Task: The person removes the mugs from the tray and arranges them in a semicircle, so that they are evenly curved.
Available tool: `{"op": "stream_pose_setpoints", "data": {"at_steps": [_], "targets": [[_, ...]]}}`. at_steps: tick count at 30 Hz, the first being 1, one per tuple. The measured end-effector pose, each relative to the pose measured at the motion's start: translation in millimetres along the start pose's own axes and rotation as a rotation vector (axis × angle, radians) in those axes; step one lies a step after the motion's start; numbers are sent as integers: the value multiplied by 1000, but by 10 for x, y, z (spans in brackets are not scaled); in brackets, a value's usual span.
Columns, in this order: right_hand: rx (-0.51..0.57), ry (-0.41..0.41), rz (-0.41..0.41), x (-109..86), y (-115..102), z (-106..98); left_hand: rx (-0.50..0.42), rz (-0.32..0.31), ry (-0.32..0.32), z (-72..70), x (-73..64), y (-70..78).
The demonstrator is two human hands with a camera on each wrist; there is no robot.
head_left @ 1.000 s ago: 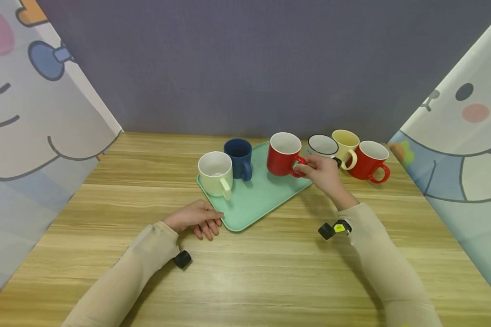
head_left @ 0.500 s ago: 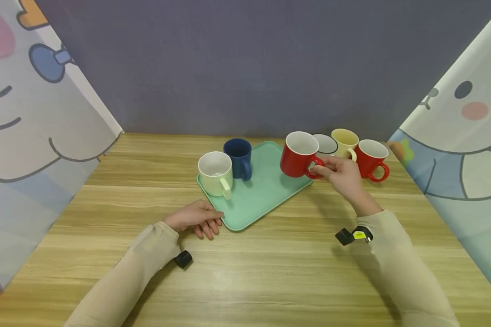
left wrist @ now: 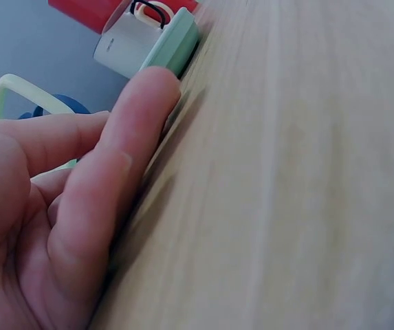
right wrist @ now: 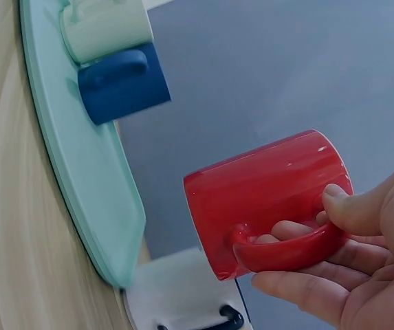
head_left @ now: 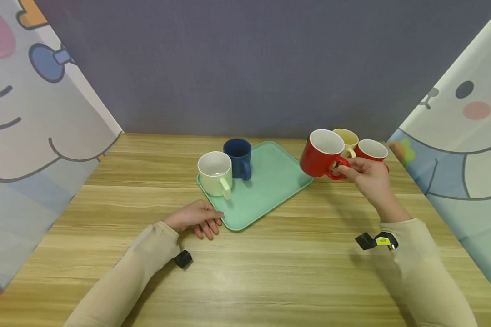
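Observation:
In the head view, my right hand (head_left: 370, 179) grips a red mug (head_left: 319, 159) by its handle. This mug is tilted and raised off the tray's right corner. In the right wrist view, my fingers pass through the handle with the thumb on top. My left hand (head_left: 194, 219) rests beside the near left corner of a mint-green tray (head_left: 262, 200), fingers loose and thumb tip at the rim; whether the thumb presses the rim I cannot tell. A pale green mug (head_left: 214, 170) and a dark blue mug (head_left: 238, 159) stand upright on the tray.
Right of the tray stand a yellow mug (head_left: 345, 136) and a second red mug (head_left: 373, 149), partly covered by my right hand. A white mug with a black handle (right wrist: 183, 289) is hidden behind the held mug in the head view. A grey wall (head_left: 245, 68) closes the back.
My right hand has lifted the red mug from above the tray and carried it rightward, past the tray's right corner. My left hand, the tray and its other mugs stay put.

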State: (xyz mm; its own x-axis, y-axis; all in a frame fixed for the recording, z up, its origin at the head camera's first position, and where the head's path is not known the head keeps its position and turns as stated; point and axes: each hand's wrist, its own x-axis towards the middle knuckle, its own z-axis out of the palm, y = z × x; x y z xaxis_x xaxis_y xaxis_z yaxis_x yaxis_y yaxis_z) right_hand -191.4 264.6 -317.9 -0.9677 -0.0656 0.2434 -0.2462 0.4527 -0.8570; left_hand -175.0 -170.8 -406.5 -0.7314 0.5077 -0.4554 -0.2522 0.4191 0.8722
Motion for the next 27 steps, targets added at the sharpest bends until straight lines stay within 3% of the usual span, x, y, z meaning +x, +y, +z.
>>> {"op": "stream_pose_setpoints", "data": {"at_steps": [10, 20, 27], "targets": [[43, 55, 35, -92, 60, -266, -2, 5, -4, 13, 20, -21], [-75, 97, 91, -181, 68, -516, 1, 13, -2, -6, 23, -34], [22, 158, 107, -219, 145, -678, 0, 10, -6, -13, 8, -27]]}}
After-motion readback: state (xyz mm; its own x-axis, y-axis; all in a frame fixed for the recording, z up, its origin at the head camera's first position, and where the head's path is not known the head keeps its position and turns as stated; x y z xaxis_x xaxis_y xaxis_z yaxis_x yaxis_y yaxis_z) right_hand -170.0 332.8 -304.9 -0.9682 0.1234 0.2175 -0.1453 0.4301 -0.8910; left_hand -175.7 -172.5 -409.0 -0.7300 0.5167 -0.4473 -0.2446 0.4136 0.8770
